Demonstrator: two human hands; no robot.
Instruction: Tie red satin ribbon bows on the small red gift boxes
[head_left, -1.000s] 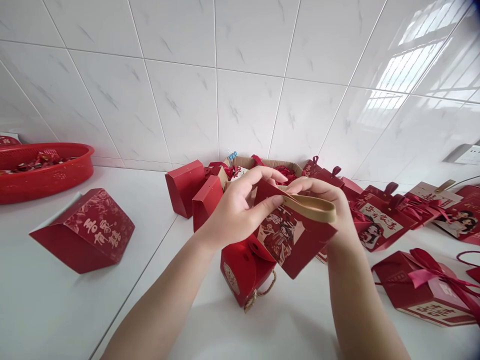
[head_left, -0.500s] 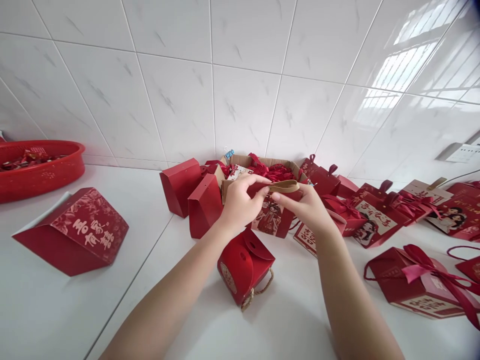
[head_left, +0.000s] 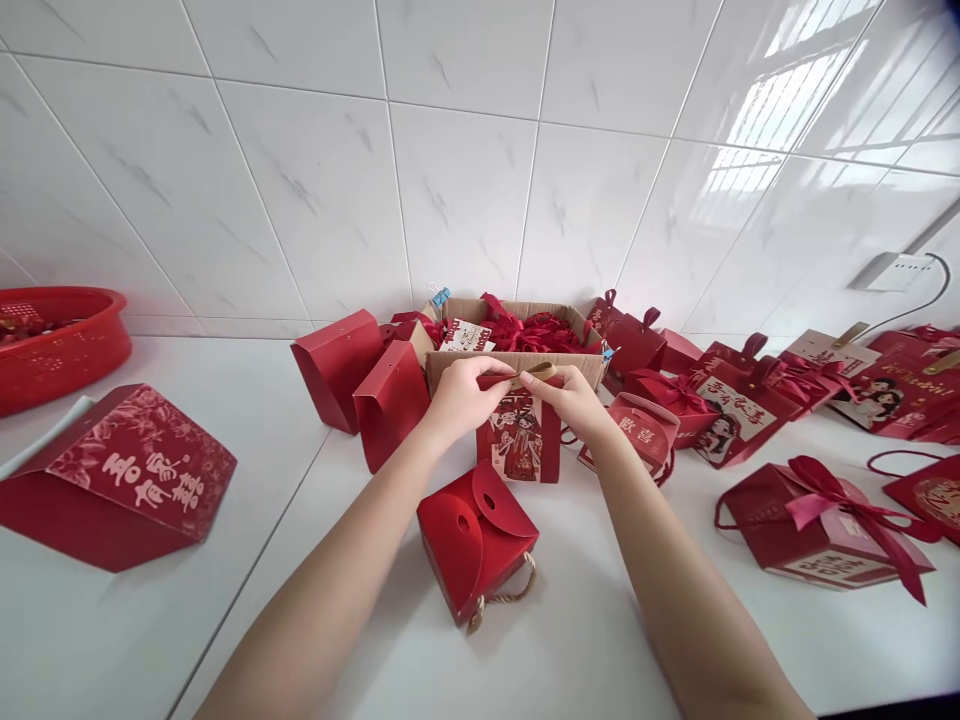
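Left hand [head_left: 466,398] and right hand [head_left: 576,402] pinch one illustrated box [head_left: 519,440] by its top — two plain red boxes [head_left: 394,405] at its nine o'clock, one rope-handled box [head_left: 480,540] at six.

Gift box [head_left: 519,445] between left hand [head_left: 466,400] and right hand [head_left: 577,402], before carton [head_left: 544,357]; ribbons [head_left: 536,330] in carton; basket [head_left: 67,360] far left.

There's room to pass between the rope-handled box [head_left: 480,545] and the table's [head_left: 570,650] near edge; beyond, the printed bag [head_left: 519,440] (cardboard box [head_left: 594,370] behind) bars the far edge.
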